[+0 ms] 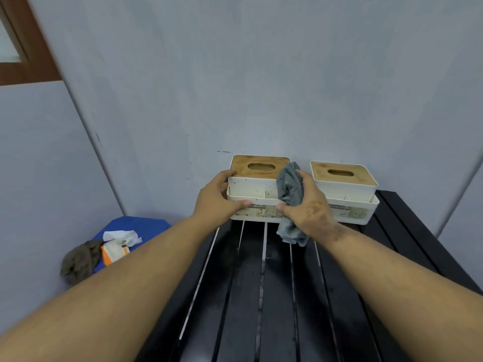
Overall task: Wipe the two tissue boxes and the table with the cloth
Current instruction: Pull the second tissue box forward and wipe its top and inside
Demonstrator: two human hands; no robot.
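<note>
Two white boxes with wooden lids at the far edge of the black slatted table (261, 296), backs near the grey wall (261, 87). Left box (254, 189) gripped at its left end by the left hand (218, 199), thumb on the front rim, fingers curled round the side. Right hand (309, 207) pressed against that box's right end, fingers curled round a grey cloth (288, 189), thumb on the front rim. Cloth bunched between palm and box, upper end rising past the lid corner, lower end hanging just over the slats. Right box (345, 192) just beside, a narrow gap between the two filled by hand and cloth. Open slats from the boxes to the near edge, crossed only by the forearms. Off the table's left edge, lower down, a blue surface (136, 223) with white tissue (121, 236), an orange-and-white pack (113, 252) and a brown rag (79, 262).
</note>
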